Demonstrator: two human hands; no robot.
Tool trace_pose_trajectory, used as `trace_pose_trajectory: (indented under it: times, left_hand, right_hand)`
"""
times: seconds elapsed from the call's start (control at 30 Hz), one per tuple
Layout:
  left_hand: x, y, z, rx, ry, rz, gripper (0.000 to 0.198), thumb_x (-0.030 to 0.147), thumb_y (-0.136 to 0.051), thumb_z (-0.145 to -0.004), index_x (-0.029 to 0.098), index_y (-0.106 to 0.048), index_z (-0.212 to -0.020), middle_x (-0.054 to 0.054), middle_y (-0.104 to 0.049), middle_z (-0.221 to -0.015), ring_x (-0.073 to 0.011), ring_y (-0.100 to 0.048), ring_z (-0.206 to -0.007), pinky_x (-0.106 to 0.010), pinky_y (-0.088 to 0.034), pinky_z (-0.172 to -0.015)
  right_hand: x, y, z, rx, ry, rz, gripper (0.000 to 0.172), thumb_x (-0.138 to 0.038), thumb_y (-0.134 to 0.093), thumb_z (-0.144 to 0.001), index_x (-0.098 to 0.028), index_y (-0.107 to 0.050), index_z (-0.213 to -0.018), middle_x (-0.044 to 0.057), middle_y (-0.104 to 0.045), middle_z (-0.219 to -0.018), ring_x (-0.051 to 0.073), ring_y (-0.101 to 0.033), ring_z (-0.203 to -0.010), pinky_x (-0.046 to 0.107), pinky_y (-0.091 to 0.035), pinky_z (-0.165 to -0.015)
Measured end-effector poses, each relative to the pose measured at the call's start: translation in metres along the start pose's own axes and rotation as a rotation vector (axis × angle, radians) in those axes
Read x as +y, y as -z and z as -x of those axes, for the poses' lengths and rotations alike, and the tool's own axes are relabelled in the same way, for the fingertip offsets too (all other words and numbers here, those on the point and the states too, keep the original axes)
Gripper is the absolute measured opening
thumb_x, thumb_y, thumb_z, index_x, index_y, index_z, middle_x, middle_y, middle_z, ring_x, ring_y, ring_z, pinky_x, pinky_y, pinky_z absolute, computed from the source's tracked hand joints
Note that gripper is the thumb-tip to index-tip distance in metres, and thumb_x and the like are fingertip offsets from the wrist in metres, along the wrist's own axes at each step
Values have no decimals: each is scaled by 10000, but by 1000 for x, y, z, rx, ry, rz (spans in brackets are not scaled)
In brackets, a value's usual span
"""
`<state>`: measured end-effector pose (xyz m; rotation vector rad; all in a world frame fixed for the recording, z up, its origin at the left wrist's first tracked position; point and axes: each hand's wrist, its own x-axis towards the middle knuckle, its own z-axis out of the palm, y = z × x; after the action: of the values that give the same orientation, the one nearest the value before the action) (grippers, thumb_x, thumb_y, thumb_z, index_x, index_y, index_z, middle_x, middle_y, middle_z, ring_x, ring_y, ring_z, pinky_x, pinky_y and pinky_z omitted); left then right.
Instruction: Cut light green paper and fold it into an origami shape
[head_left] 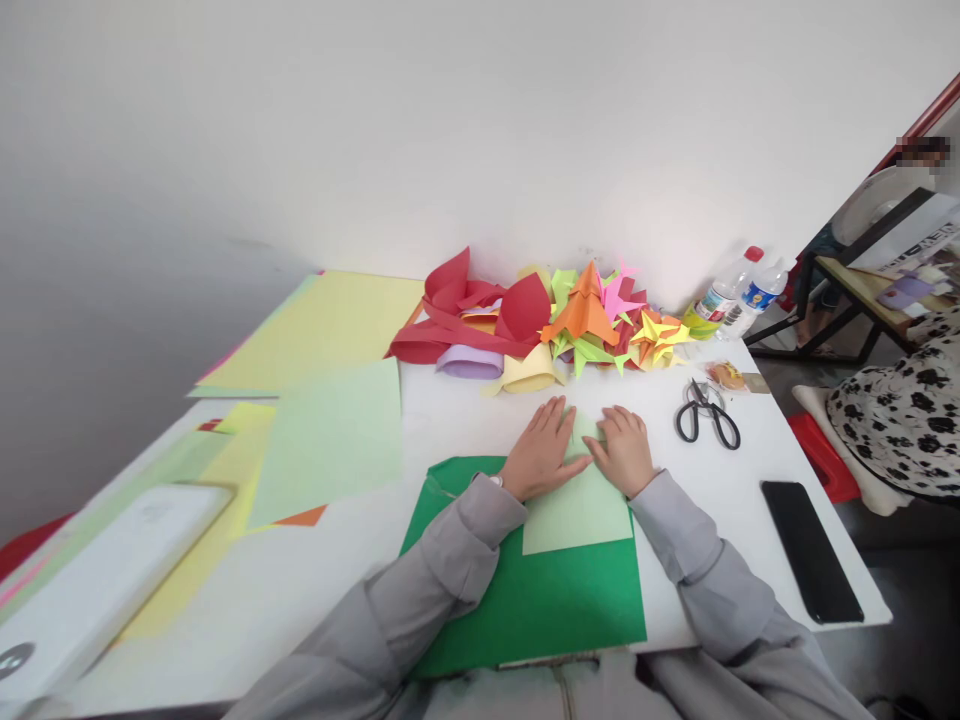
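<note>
My left hand [544,452] and right hand [624,450] lie flat and unclenched, side by side, pressing the upper end of the pale green sheet [577,515] at centre frame, on a dark green sheet [540,600]. It looks thin, light and easily creased, and I judge it may slide, so the free lower corners seem best to grip. Scissors [706,412] and a phone [811,552] crowd the right, and bare table [465,410] opens above.
</note>
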<state>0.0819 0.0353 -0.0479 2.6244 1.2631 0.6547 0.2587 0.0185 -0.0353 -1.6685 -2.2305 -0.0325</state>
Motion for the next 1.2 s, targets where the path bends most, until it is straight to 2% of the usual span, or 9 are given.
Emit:
trace_pose_trajectory:
  times: [0.2, 0.3, 0.4, 0.5, 0.63, 0.73, 0.93, 1.1, 1.2]
  left_hand:
    - [-10, -4, -4, 84, 156, 272, 485, 356, -366, -905, 93, -449, -1303, -190, -511, -1327, -282, -408, -1287, -475, -324, -1063]
    - [-15, 0, -6, 158, 259, 529, 501, 360, -468, -849, 114, -480, -1285, -168, -587, -1238, -268, -540, -1137, -461, -405, -992]
    - [-16, 11, -8, 166, 439, 891, 622, 439, -582, -770, 119, -478, -1293, -138, -639, -1140, -217, -639, -873, -393, -513, -806]
    - [-12, 25, -10, 8, 566, 1139, 627, 483, -667, -703, 113, -565, -1199, -68, -704, -865, -185, -629, -717, -331, -512, -676]
    - [-7, 36, -10, -117, 591, 1398, 377, 468, -712, -666, 131, -663, -829, 1, -635, -623, -142, -567, -565, -262, -451, -534]
    - [-6, 37, -11, -115, 635, 1488, 337, 457, -733, -642, 139, -636, -692, 20, -597, -565, -113, -520, -506, -230, -401, -489]
    - [-9, 32, -12, -63, 677, 1529, 344, 427, -769, -605, 126, -688, -753, -10, -646, -613, -138, -566, -572, -251, -438, -556]
    - [-10, 31, -12, -82, 709, 1550, 375, 444, -749, -630, 124, -697, -820, -24, -646, -631, -147, -576, -569, -250, -427, -525]
    - [-10, 30, -13, -71, 725, 1564, 382, 445, -745, -633, 119, -691, -824, -20, -630, -616, -145, -574, -560, -249, -422, -520]
  right_hand:
    - [0, -7, -1, 94, -91, -318, 178, -327, -551, -827, -181, -591, -921, 122, -633, -1068, 261, -559, -1014, 403, -415, -885]
    - [5, -4, -4, 101, -124, -537, 154, -309, -536, -825, -189, -596, -900, 83, -668, -929, 231, -614, -880, 376, -472, -818]
    - [11, 1, -5, 56, -158, -817, 180, -353, -586, -797, -200, -617, -887, 50, -696, -852, 212, -653, -800, 351, -518, -762]
    - [12, 6, -5, 25, -175, -940, 218, -372, -651, -749, -204, -662, -888, 50, -719, -894, 228, -672, -844, 375, -530, -804]
    - [9, 11, -4, -18, -150, -976, 226, -349, -679, -729, -216, -710, -909, 53, -730, -955, 238, -675, -896, 401, -518, -870]
    - [8, 14, -5, -113, -181, -1061, 247, -341, -703, -707, -220, -721, -922, 48, -730, -976, 231, -673, -916, 395, -516, -874]
    - [9, 18, -7, -306, -418, -1332, 352, -343, -776, -615, -185, -721, -925, 40, -741, -881, 193, -680, -732, 333, -545, -688]
    - [9, 23, -7, -303, -521, -1374, 309, -344, -782, -600, -172, -739, -853, 20, -735, -744, 170, -653, -615, 308, -525, -608]
    - [12, 24, -8, -300, -482, -1359, 334, -354, -759, -634, -179, -735, -917, 26, -743, -794, 181, -665, -658, 316, -532, -633]
